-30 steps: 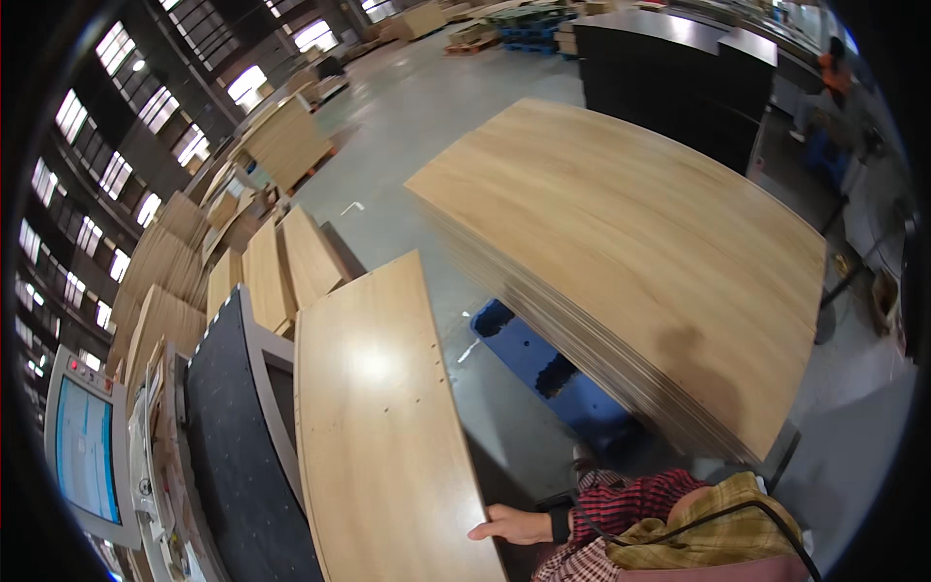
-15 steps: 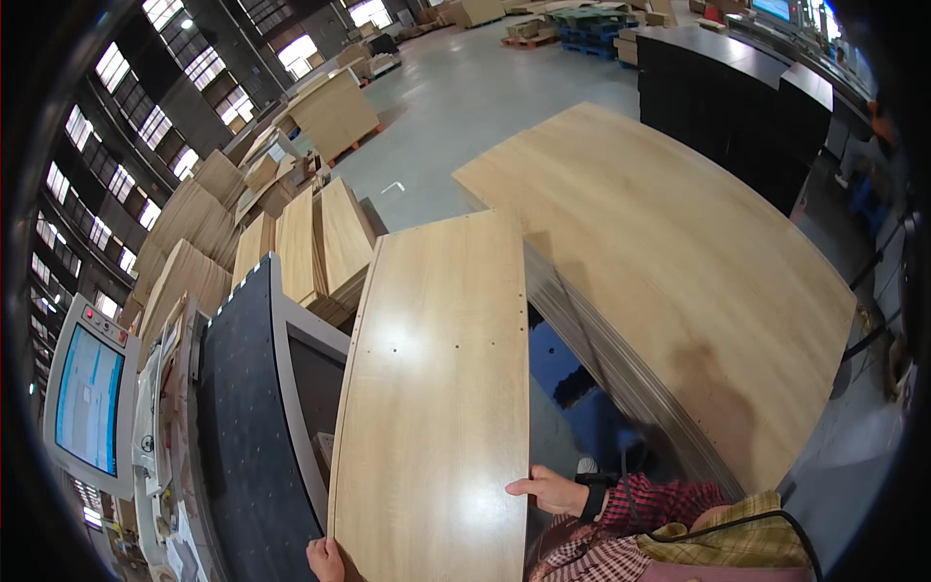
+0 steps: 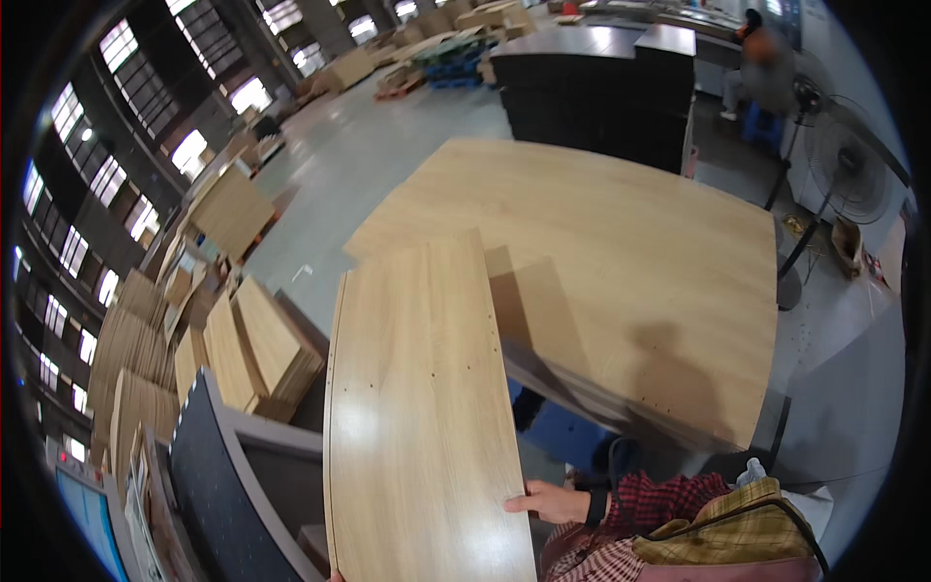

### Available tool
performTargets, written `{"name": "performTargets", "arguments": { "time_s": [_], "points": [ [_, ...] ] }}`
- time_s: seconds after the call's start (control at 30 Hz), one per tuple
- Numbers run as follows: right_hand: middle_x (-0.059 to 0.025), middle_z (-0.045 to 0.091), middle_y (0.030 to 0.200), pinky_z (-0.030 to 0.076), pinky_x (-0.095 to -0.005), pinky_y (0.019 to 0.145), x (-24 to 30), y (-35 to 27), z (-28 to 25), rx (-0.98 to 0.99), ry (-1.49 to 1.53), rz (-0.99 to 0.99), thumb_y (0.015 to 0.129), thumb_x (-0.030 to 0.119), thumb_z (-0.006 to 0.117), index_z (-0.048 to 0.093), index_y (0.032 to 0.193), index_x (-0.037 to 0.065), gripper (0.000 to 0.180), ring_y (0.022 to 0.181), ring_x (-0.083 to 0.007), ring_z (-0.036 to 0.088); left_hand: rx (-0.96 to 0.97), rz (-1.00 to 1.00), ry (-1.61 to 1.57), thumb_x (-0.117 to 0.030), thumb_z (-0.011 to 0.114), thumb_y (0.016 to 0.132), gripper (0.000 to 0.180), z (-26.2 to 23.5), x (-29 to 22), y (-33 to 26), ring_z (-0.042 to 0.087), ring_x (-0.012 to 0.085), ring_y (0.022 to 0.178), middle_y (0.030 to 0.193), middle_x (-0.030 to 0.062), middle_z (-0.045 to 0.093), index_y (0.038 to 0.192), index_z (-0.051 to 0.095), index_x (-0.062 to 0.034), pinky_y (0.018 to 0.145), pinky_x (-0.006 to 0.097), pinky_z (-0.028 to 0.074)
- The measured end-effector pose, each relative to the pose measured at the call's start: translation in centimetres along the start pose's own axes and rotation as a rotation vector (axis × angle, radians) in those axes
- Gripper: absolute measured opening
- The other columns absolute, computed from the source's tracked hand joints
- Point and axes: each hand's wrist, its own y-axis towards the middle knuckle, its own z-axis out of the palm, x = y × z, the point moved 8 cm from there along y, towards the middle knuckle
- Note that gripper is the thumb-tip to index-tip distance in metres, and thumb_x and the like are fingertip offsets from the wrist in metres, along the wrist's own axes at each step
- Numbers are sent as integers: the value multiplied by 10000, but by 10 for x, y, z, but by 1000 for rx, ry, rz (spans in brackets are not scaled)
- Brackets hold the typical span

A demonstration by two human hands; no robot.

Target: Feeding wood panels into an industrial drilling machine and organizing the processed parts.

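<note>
A long light-wood panel (image 3: 422, 407) with small drilled holes is held up in front of me, its far end overlapping the view of a stack of large panels. My right hand (image 3: 558, 502), a dark band at its wrist, grips the panel's right edge, thumb on the top face and fingers hidden underneath. Only a sliver of my left hand (image 3: 336, 576) shows, at the panel's left edge by the bottom of the picture. On the right lies the stack, topped by a large light-wood panel (image 3: 621, 281) that catches my shadow.
At left stand a dark machine table (image 3: 228, 485) with a grey frame and a screen (image 3: 87, 509). Beyond them are board stacks (image 3: 257, 335). A black stack (image 3: 592, 97) stands behind the large panels. A floor fan (image 3: 849, 160) and a seated person (image 3: 761, 78) are at right.
My view has turned to the right, bringing the fan and more of the large stack into sight. The held panel has swung along with me, still in my hands. My left hand has mostly left the picture.
</note>
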Motion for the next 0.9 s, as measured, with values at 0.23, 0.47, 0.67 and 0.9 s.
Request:
{"name": "performTargets", "arguments": {
  "time_s": [0.23, 0.47, 0.67, 0.9],
  "points": [
    [-78, 497, 1303, 397, -352, 988, 34, -15, -53, -127, 173, 4, 924, 176, 562, 416, 1326, -7, 465, 1165, -182, 493, 71, 165, -115, -488, 385, 945, 623, -57, -201, 33, 610, 324, 909, 918, 260, 635, 1028, 604, 89, 777, 393, 458],
    [-140, 344, 1428, 365, -426, 1043, 111, -71, -74, -317, 301, -83, 1012, 346, 262, 170, 1436, 51, 525, 1269, -270, 412, 127, 681, 81, -438, 346, 971, 597, -68, -417, 93, 596, 373, 964, 991, 300, 614, 1070, 576, 104, 810, 414, 456],
    [-126, 254, 1476, 267, -455, 1102, 122, -91, -103, -323, 354, -394, 992, 411, 281, 164, 1438, 64, 578, 1353, -311, 259, 142, 1088, 274, -316, 388, 937, 416, -19, -593, 146, 576, 439, 890, 856, 291, 591, 960, 576, 54, 781, 463, 446],
    [-125, 215, 1492, 219, -500, 1108, 123, -96, -129, -590, 503, -660, 906, 578, 346, 181, 1440, 96, 737, 1377, -310, 198, 371, 1484, 304, -449, 368, 951, 533, 73, -828, 76, 563, 347, 659, 672, 204, 567, 790, 574, 16, 673, 436, 431]
  ]
}}
